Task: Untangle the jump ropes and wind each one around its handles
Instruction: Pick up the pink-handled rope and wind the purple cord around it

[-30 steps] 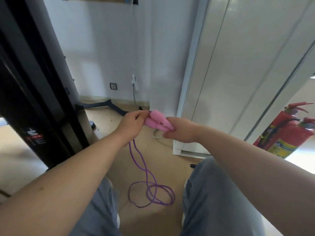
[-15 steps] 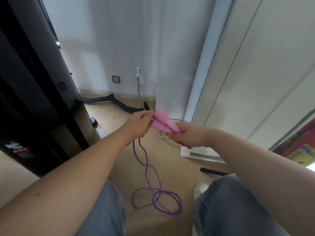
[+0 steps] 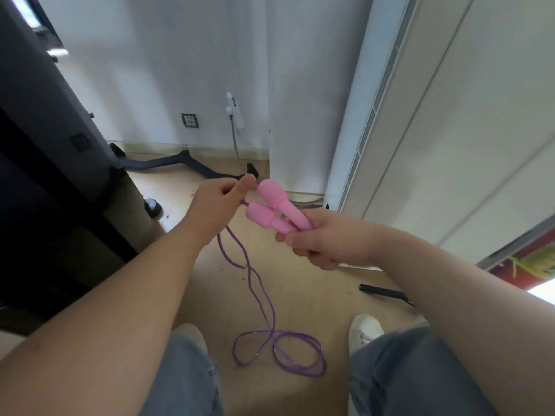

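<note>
Right hand: our right hand (image 3: 326,240) gripped both pink handles (image 3: 274,210) side by side, with the fingers curled round their rear ends.
Left hand: our left hand (image 3: 217,202) pinched the rope (image 3: 259,295) between thumb and fingers, just beside the handle heads.
Rope position: it left the handle heads, passed through the left hand and hung below the handles in two strands that crossed each other. It ended in loose loops on the floor (image 3: 315,295) between our shoes.
Winding state: we saw no turn of rope on the handles.
Change: a second earlier the left hand touched the handle heads. It had since drawn back, leaving a short gap and the heads fully exposed. The loops on the floor kept their shape.
Meaning for the task: we judged this rope free of knots and the handles paired. The first wrap was being set up but not begun.
Other item: a black stick (image 3: 386,293) lay on the floor below and to the right of the handles, well apart. We could not tell whether it belonged to a second rope.
</note>
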`<state>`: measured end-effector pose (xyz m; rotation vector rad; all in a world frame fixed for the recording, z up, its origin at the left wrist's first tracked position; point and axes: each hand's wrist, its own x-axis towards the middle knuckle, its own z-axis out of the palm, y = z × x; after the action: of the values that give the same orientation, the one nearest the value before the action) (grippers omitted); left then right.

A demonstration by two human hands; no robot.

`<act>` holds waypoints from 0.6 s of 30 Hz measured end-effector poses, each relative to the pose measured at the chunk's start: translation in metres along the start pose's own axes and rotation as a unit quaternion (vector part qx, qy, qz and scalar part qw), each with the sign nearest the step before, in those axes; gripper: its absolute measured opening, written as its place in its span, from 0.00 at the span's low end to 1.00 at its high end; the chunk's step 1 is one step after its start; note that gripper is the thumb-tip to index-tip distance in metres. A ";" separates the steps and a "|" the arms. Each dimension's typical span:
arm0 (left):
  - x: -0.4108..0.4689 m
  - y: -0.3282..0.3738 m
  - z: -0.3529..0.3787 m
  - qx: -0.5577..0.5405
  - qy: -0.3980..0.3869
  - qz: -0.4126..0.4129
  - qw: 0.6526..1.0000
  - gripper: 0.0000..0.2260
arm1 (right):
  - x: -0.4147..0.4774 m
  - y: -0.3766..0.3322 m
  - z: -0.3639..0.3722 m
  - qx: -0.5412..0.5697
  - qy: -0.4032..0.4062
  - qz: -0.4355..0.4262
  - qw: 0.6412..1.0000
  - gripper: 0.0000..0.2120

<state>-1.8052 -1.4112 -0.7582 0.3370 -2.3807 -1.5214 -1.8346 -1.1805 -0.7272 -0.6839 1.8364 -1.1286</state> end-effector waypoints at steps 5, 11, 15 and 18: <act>0.005 0.014 0.010 -0.218 0.023 -0.123 0.968 0.20 | -0.004 -0.005 0.007 0.123 -0.064 -0.030 0.990 0.11; -0.008 0.034 0.049 -0.210 -0.100 -0.251 0.940 0.14 | 0.009 -0.009 0.015 0.021 0.115 -0.088 0.989 0.03; -0.013 0.028 0.053 -0.189 -0.139 -0.355 0.905 0.11 | 0.018 -0.004 0.014 -0.305 0.219 -0.100 0.921 0.07; -0.013 0.027 0.047 -0.131 -0.123 -0.376 0.909 0.10 | 0.028 -0.001 0.020 -0.360 0.247 -0.078 0.896 0.03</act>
<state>-1.8112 -1.3556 -0.7541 1.1631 -2.2899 -2.2968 -1.8309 -1.2119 -0.7418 -1.0373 2.7281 -0.7277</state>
